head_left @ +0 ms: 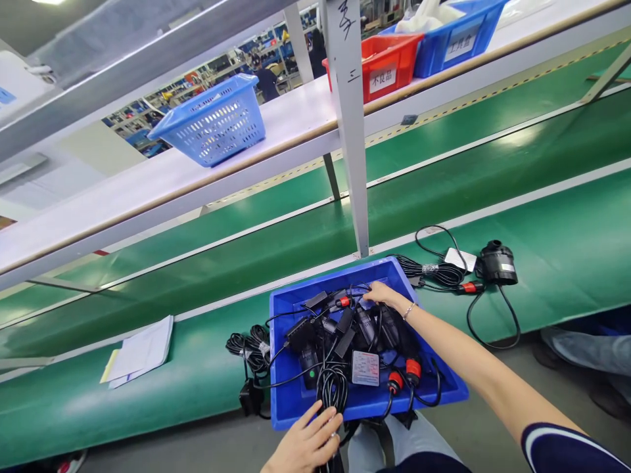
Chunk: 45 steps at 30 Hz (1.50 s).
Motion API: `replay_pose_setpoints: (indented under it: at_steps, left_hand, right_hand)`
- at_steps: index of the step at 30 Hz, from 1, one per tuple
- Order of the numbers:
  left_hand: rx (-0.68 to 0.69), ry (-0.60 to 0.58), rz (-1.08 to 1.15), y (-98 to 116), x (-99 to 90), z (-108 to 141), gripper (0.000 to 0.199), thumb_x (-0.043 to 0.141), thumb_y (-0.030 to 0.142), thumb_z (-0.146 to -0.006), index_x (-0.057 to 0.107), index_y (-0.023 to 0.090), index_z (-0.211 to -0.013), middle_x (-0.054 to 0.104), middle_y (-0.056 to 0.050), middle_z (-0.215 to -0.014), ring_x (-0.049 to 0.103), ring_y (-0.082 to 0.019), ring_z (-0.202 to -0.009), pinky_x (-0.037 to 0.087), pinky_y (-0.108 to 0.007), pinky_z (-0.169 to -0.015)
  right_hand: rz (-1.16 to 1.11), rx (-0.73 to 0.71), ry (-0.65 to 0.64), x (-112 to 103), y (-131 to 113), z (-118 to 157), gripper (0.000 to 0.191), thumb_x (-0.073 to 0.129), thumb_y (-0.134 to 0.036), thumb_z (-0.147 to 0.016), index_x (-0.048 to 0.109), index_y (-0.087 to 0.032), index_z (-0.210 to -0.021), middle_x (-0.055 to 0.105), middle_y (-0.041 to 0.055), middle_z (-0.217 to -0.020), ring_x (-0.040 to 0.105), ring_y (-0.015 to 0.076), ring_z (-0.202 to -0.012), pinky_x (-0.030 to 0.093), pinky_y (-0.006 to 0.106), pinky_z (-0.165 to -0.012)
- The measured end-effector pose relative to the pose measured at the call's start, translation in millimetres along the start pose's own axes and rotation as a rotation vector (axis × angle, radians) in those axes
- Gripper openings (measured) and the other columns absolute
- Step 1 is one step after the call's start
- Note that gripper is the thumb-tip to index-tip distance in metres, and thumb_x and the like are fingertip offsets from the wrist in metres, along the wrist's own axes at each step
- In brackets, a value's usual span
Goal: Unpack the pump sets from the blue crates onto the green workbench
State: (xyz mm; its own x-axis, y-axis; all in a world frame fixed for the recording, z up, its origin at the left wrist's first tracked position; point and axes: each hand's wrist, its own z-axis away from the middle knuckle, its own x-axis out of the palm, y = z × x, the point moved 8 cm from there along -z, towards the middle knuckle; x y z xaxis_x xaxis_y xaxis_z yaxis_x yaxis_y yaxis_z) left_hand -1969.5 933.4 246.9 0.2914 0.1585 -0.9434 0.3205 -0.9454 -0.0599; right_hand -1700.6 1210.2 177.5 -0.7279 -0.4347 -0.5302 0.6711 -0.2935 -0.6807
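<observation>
Touching the coiled black cable [332, 386] at the blue bin's [290, 401] near rim with the loosely spread fingers of the left hand [306, 441]. Reaching beyond those fingers with the right hand [383, 294], fingers curling by thin cables at the far wall; whether pinching, cannot tell. Seeing black devices [367, 327] between both hands' fingers.

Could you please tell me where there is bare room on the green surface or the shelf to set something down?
Green surface: between the papers and left cable coils, and right of the black pump. Shelf: between the perforated basket and red bin. The blue tub is crowded.
</observation>
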Motion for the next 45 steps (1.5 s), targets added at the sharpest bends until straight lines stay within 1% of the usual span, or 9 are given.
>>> replay_pose_setpoints:
  at_steps: [7, 11, 18, 21, 25, 32, 37, 41, 45]
  left_hand:
    - [0.027, 0.088, 0.053, -7, 11.5, 7, 0.006, 0.062, 0.018, -0.097, 0.063, 0.021, -0.101, 0.070, 0.001, -0.130, 0.054, -0.017, -0.134, 0.024, -0.045, -0.129]
    - [0.056, 0.076, 0.025, -7, 11.8, 12, 0.008, 0.063, 0.022, -0.097, 0.062, 0.021, -0.105, 0.068, 0.000, -0.132, 0.055, -0.016, -0.133, 0.027, -0.043, -0.127]
    - [-0.075, -0.294, 0.219, 1, 2.5, -51, 0.035, 0.051, 0.019, -0.098, 0.056, 0.020, -0.133, 0.070, -0.007, -0.126, 0.063, -0.022, -0.120, 0.044, -0.046, -0.115]
    - [-0.441, -0.471, 0.322, 0, 29.5, -115, 0.052, 0.060, 0.034, -0.096, 0.050, 0.009, -0.140, 0.071, -0.019, -0.114, 0.070, -0.032, -0.103, 0.057, -0.045, -0.090]
    - [-0.784, -0.606, 0.499, 5, 77.7, -167, 0.059, 0.071, 0.043, -0.089, 0.057, 0.000, -0.125, 0.067, -0.028, -0.114, 0.066, -0.042, -0.109, 0.054, -0.048, -0.090]
    - [-0.922, -0.294, 0.766, 2, 90.0, -146, 0.028, 0.059, 0.012, -0.087, 0.052, 0.014, -0.114, 0.067, -0.013, -0.110, 0.065, -0.024, -0.104, 0.050, -0.034, -0.091]
    - [-0.833, 0.003, 0.905, 18, 62.8, -90, 0.046, 0.046, 0.002, -0.079, 0.045, 0.018, -0.122, 0.063, -0.009, -0.109, 0.063, -0.020, -0.096, 0.053, -0.032, -0.086]
    - [-0.354, -0.538, 0.764, 75, 76.2, -62, 0.052, 0.062, 0.014, -0.073, 0.050, 0.021, -0.122, 0.062, -0.008, -0.111, 0.065, -0.023, -0.087, 0.053, -0.034, -0.071]
    - [-0.287, -0.948, 0.493, 103, 122.4, -62, 0.050, 0.071, 0.016, -0.071, 0.058, 0.012, -0.119, 0.062, -0.017, -0.121, 0.068, -0.032, -0.094, 0.056, -0.040, -0.072]
  right_hand:
    - [-0.245, -0.399, -0.021, 9, -78, 125, 0.015, 0.059, -0.031, -0.095, 0.066, -0.017, -0.096, 0.066, 0.0000, -0.086, 0.059, 0.0154, -0.075, 0.048, 0.028, -0.070]
    - [-0.240, -0.408, 0.124, 29, -89, 185, 0.027, 0.053, -0.029, -0.093, 0.062, -0.020, -0.116, 0.060, -0.0038, -0.073, 0.054, 0.0164, -0.066, 0.042, 0.028, -0.064]
    - [-0.148, -0.254, 0.350, 27, -54, 151, 0.028, 0.050, -0.020, -0.096, 0.060, -0.014, -0.121, 0.070, 0.0065, -0.093, 0.065, 0.0210, -0.084, 0.049, 0.034, -0.079]
    - [-0.072, -0.256, 0.355, 22, -55, 133, 0.025, 0.058, -0.031, -0.099, 0.062, -0.015, -0.118, 0.069, 0.0074, -0.106, 0.066, 0.0217, -0.094, 0.052, 0.040, -0.088]
    - [0.057, -0.239, 0.329, 12, -55, 127, 0.030, 0.064, -0.042, -0.099, 0.065, -0.016, -0.113, 0.069, 0.0052, -0.101, 0.066, 0.0207, -0.089, 0.055, 0.042, -0.086]
    - [0.232, -0.146, 0.448, -7, 5, 182, 0.031, 0.055, -0.024, -0.099, 0.058, -0.011, -0.127, 0.062, 0.0179, -0.128, 0.060, 0.0303, -0.118, 0.046, 0.050, -0.104]
    - [0.248, -0.104, 0.356, 7, 63, 224, 0.021, 0.052, -0.022, -0.094, 0.067, -0.014, -0.106, 0.072, 0.0161, -0.102, 0.069, 0.0295, -0.091, 0.053, 0.039, -0.085]
    - [0.204, -0.109, 0.307, 21, 77, 215, 0.023, 0.047, -0.028, -0.097, 0.068, -0.018, -0.098, 0.073, 0.0076, -0.083, 0.070, 0.0250, -0.075, 0.055, 0.033, -0.072]
    - [0.204, -0.063, 0.474, 24, 70, 190, 0.040, 0.041, -0.030, -0.099, 0.055, -0.008, -0.129, 0.064, 0.0241, -0.127, 0.066, 0.0331, -0.112, 0.052, 0.044, -0.098]
